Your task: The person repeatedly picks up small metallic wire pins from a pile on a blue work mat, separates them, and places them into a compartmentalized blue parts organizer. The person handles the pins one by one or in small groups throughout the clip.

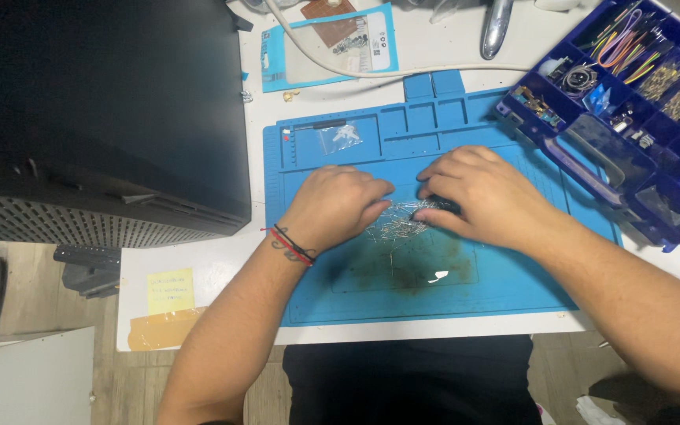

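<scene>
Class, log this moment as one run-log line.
left hand: on wire pile | right hand: pinching small dark part | surface: blue mat

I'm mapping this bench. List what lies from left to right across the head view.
Black computer case → yellow sticky note → left hand → pile of thin metal pins → right hand → blue compartment organizer. All but the case sit on or beside the blue work mat.

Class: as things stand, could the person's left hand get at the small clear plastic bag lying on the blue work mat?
Probably yes: the left hand rests just below the small clear plastic bag, with only bare blue work mat between them.
</scene>
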